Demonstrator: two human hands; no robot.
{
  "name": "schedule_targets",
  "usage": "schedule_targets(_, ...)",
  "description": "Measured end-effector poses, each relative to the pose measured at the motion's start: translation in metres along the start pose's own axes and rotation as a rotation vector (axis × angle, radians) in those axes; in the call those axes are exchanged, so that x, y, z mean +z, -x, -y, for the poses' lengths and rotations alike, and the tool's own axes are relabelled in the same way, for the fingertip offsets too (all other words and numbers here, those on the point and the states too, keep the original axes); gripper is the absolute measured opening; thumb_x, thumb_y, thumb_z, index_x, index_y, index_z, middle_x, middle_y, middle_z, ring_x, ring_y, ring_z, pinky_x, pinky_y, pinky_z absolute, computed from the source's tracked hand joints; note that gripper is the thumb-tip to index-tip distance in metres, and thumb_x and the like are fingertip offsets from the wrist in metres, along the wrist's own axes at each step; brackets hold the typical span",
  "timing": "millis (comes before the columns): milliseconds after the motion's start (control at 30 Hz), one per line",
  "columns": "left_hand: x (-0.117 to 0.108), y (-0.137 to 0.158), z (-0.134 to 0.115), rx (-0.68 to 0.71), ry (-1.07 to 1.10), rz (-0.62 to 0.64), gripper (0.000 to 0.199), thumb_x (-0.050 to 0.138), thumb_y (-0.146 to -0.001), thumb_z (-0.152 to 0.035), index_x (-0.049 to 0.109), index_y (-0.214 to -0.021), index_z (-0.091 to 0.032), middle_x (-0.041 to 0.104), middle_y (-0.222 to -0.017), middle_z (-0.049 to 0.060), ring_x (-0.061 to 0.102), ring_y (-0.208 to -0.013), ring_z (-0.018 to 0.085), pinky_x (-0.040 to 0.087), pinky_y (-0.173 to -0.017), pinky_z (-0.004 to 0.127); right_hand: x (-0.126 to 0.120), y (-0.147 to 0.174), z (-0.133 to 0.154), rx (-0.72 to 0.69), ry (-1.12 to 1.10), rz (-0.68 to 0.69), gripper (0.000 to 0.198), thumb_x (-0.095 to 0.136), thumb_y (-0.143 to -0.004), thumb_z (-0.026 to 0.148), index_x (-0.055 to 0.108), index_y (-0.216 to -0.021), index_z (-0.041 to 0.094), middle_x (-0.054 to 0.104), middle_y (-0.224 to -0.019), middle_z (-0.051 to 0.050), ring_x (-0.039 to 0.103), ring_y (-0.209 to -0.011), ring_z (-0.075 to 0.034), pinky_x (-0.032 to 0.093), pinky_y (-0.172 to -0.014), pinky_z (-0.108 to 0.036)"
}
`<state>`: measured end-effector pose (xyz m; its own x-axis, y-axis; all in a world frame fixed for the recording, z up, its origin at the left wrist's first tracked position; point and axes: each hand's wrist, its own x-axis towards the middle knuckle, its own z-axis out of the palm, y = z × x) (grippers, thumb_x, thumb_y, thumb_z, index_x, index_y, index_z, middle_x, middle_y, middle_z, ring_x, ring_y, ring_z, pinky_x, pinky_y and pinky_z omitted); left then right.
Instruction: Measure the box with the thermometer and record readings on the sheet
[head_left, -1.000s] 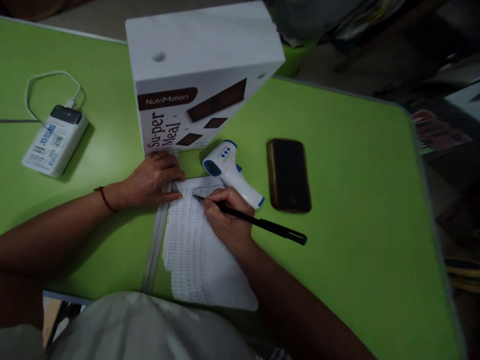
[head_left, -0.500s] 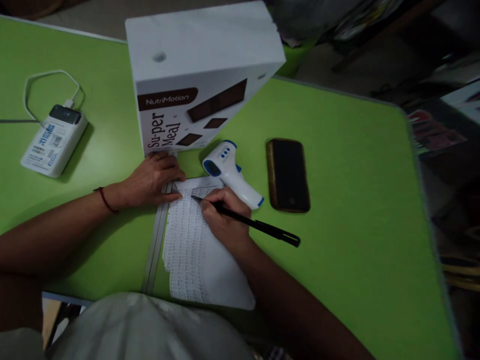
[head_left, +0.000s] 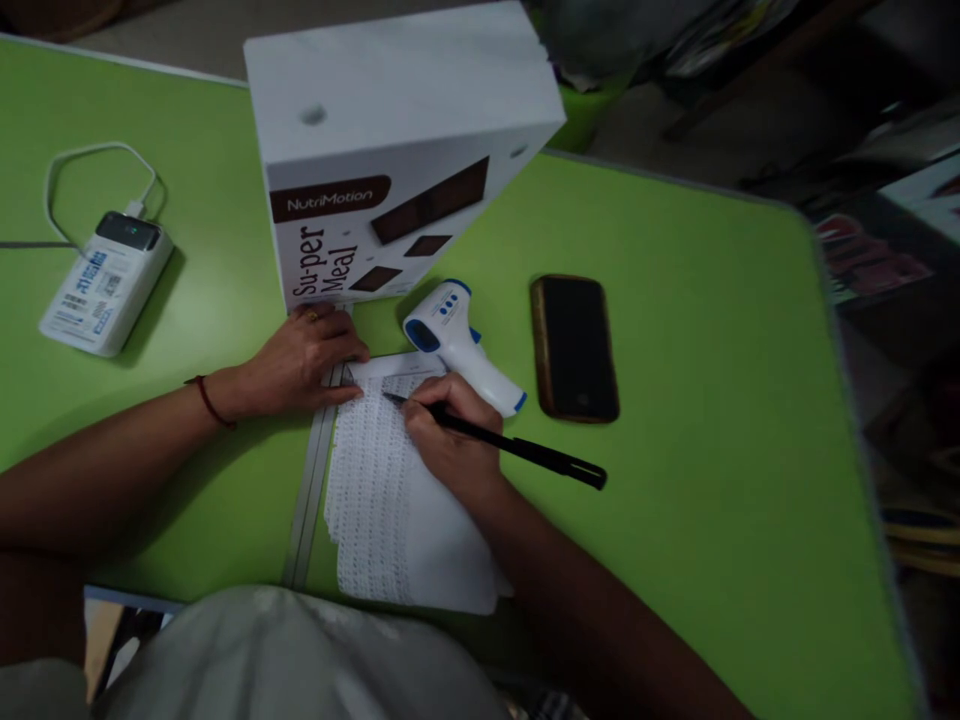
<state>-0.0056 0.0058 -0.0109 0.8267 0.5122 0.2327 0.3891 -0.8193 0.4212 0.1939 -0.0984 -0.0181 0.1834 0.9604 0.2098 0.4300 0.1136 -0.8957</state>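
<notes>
A black pen is pinched in my right hand, its tip on a sheet of paper with rows of small handwriting on its left part. My left hand rests at the sheet's top left corner, thumb on the paper and apart from the bent fingers, holding nothing. A white and blue infrared thermometer lies just beyond my right hand. The lower right of the paper is partly covered by my right forearm.
A tall white box stands beyond my left hand. To the right lies a dark phone in a brown case. A white power bank with a cable is at left on the green table, which has a metal seam.
The pen's rear end has swung slightly to the right and up, while its tip stays near the same spot. The lower right part of the paper appears slightly shifted. My left hand keeps its place.
</notes>
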Motion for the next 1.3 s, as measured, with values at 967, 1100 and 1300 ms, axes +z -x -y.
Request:
schedule_targets(967, 0.0051, 0.0012, 0.005, 0.05, -0.004, -0.063, 0.041, 0.057, -0.093, -0.054, 0.07, -0.103, -0.015, 0.068, -0.101, 0.012, 0.06, -0.091, 0.024, 0.047, -0.086, 0.039, 0.0015, 0.001, 0.0004, -0.035, -0.002, -0.076, 0.017, 0.056, -0.069, 0.013, 0.046, -0.062, 0.025, 0.052, -0.057, 0.006, 0.048, -0.051, -0.011, 0.04, -0.05, -0.027)
schedule_targets(1100, 0.0039, 0.001, 0.0042, 0.046, 0.012, -0.054, 0.04, 0.058, -0.093, -0.052, 0.07, -0.103, -0.015, 0.068, -0.101, 0.012, 0.061, -0.092, 0.024, 0.047, -0.087, 0.04, 0.0011, 0.0021, -0.0013, -0.054, -0.051, -0.04, 0.015, 0.057, -0.072, 0.015, 0.049, -0.064, 0.024, 0.054, -0.058, 0.006, 0.05, -0.052, -0.011, 0.041, -0.05, -0.027)
schedule_targets(1300, 0.0042, 0.0008, 0.004, 0.026, 0.0, -0.036, 0.041, 0.058, -0.093, -0.054, 0.069, -0.102, -0.017, 0.068, -0.101, 0.011, 0.061, -0.093, 0.024, 0.048, -0.088, 0.04, 0.0008, 0.0031, -0.0038, -0.042, -0.023, -0.027, 0.015, 0.059, -0.072, 0.015, 0.051, -0.064, 0.024, 0.056, -0.057, 0.006, 0.052, -0.053, -0.012, 0.043, -0.053, -0.028)
